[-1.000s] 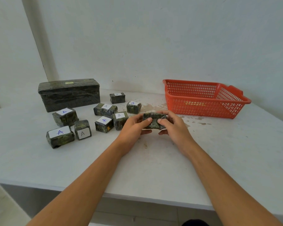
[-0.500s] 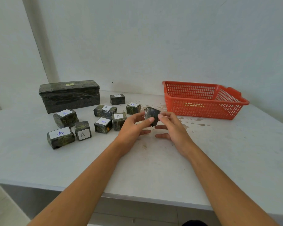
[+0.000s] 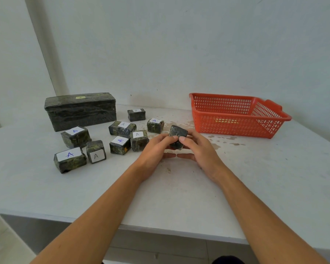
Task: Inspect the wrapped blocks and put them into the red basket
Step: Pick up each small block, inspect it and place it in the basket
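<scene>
Held between both hands over the white table (image 3: 179, 197): one dark wrapped block (image 3: 177, 135), tilted, no label visible. Left hand (image 3: 154, 149) pinching it from the left, right hand (image 3: 196, 149) from the right, lower fingers of both stretched out underneath. At the left, eight labelled blocks (image 3: 120, 144), each marked "A", loose on the table. Behind them, a long dark wrapped box (image 3: 80, 111). At the right, well apart from the group, a red basket (image 3: 236, 128); brown stains (image 3: 217, 141) just before it.

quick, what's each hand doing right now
left hand: holding the wrapped block, thumb and fingers pinching it
right hand: holding that wrapped block too, from the other side
</scene>
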